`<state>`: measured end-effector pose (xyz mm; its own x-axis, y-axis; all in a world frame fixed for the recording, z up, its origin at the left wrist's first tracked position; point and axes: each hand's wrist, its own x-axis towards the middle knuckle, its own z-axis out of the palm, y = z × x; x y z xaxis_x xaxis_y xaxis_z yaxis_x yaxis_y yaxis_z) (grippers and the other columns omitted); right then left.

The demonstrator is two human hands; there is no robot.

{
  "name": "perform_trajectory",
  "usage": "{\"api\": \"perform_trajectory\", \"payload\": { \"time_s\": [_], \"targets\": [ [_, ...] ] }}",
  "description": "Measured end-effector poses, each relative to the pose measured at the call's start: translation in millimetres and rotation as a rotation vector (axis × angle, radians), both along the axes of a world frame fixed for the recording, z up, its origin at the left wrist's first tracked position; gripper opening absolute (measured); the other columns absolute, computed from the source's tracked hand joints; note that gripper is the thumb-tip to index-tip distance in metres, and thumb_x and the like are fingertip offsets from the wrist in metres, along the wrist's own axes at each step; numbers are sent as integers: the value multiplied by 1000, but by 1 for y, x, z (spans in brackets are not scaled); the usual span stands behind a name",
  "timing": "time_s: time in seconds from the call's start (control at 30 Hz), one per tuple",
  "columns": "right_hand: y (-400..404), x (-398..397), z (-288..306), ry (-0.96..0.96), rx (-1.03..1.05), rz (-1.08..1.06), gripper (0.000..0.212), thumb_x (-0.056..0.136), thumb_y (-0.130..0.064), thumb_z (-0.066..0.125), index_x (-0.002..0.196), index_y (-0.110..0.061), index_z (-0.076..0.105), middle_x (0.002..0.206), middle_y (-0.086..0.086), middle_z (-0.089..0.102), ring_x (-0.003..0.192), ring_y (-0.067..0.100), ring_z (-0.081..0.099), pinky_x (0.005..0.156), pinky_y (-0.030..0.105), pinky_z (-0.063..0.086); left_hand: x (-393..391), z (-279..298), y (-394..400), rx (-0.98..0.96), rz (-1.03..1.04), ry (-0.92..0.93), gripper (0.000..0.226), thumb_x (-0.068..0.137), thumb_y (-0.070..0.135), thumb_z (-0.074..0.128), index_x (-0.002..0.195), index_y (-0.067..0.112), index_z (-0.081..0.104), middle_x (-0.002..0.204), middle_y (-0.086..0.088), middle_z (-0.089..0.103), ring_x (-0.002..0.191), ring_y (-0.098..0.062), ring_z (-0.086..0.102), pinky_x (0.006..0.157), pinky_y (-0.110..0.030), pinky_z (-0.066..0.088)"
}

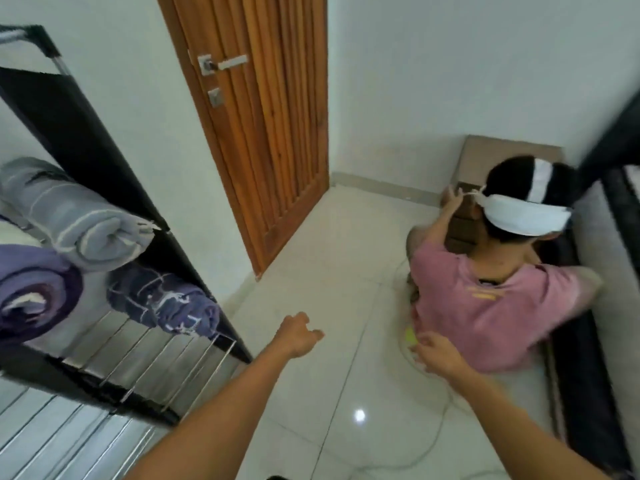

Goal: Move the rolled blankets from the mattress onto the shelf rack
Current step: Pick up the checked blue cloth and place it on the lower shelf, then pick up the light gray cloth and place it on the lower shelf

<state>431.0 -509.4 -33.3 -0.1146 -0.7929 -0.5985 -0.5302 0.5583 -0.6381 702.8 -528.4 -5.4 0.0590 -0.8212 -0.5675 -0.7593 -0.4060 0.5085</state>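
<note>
three rolled blankets sit on the shelf rack [145, 368] at my left: grey striped roll [79, 220] on top toward the back, purple roll [33, 292] beside it nearer me, dark navy patterned roll [162, 303] lower and toward the rack's front edge, all lying on their sides with spiral ends facing out, probably so they don't unroll and stack tight against the slatted metal shelf. mattress isn't clearly identifiable in view; dark frame [588, 375] along the right wall may be part of the bed, can't confirm. both my hands carry nothing. left hand [298, 336] hangs out over the tiled floor [311, 271] just right of the rack, fingers loosely curled, nothing in them. right hand [438, 355] is out further right, fingers relaxed and spread low, near the back of another person in a pink shirt [491, 306] who crouches on the floor facing the corner; can't tell if i touch the shirt. wooden door [263, 133] closed ahead. judgement: i'm between loads, arms out for balance while turning from rack toward the right side for the next roll, if any is left
</note>
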Motion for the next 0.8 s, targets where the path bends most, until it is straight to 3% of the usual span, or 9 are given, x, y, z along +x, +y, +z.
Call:
{"api": "perform_trajectory", "payload": {
  "time_s": [0.07,0.17,0.27,0.33,0.5,0.67,0.8],
  "targets": [
    [53,-43,4,-130,33,-245,9,92,-13,54,98,-7,59,87,8,61,68,16,58,63,27,42,-49,3,9,35,-139,35,60,93,38,56,142,8,41,148,-12,42,133,-26,44,105,-28,37],
    [127,-86,4,-240,22,-577,17,95,-8,47,80,-12,53,75,5,55,64,15,54,58,24,37,-122,3,26,59,-342,79,46,89,37,59,128,12,54,135,-11,55,121,-25,54,88,-26,43],
    [199,-114,0,-289,-34,-843,18,95,-9,47,79,-11,56,75,6,58,66,17,57,59,26,41,-192,1,55,56,-531,153,18,88,32,59,97,17,61,106,-14,65,89,-24,61,57,-24,39],
    [250,-131,1,-323,-80,-1016,14,93,-9,49,85,-9,60,78,8,62,69,19,61,62,29,45,-238,1,86,71,-633,210,11,90,28,58,86,18,57,87,-9,57,76,-20,55,50,-21,35],
    [373,-185,20,-366,-229,-1480,14,94,-10,49,86,-11,60,80,8,63,68,17,59,64,27,48,-333,-5,195,224,-902,299,11,94,26,54,88,17,51,88,-7,53,58,-11,55,49,-20,35],
    [472,-220,28,-450,-391,-1768,10,95,-11,51,89,-9,58,85,12,61,73,20,58,68,29,48,-407,3,279,267,-1123,280,16,91,32,58,95,17,55,90,-1,55,68,-12,56,53,-22,40],
    [525,-242,13,-553,-421,-1906,12,96,-10,49,105,-5,56,89,12,62,76,20,59,77,31,49,-462,17,325,311,-1200,285,25,93,32,55,109,13,57,92,0,55,78,-14,55,58,-22,41]
  ]
}}
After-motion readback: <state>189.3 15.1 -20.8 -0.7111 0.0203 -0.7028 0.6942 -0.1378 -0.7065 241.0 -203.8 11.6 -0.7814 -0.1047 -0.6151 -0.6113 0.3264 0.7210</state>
